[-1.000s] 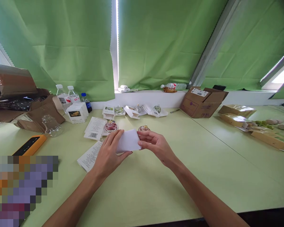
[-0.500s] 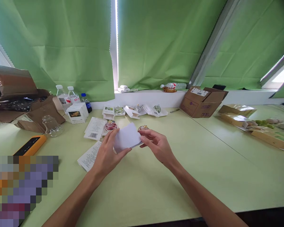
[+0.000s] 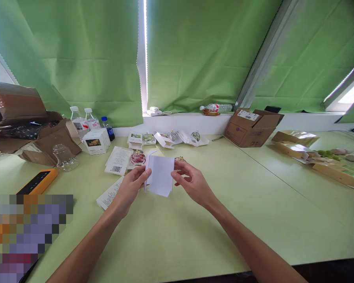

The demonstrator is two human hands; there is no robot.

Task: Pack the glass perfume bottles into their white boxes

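Observation:
Between my hands, above the table, is a folded white card carton (image 3: 161,176) with its plain side toward me and flaps at its edges. My left hand (image 3: 133,181) grips its left edge, thumb in front. At its right edge, my right hand (image 3: 190,179) pinches the card between thumb and fingers. Just behind my right fingers, a clear ornament with a gold cap (image 3: 180,158) is mostly hidden. A round glass ornament with red filling (image 3: 138,157) stands behind my left hand. Flat printed cartons (image 3: 118,160) lie to the left, one partly covered by my left forearm.
Along the back sit small opened cartons with glass ornaments (image 3: 148,137). At left are a white box (image 3: 96,141), bottles (image 3: 107,127), a clear jar (image 3: 65,157), an orange power strip (image 3: 37,182) and a large open carton (image 3: 44,143). A cardboard box (image 3: 252,127) stands back right.
The white carton has turned from a slant to nearly upright, its plain face now toward me. My left hand has shifted its grip to the left edge, slightly lower.

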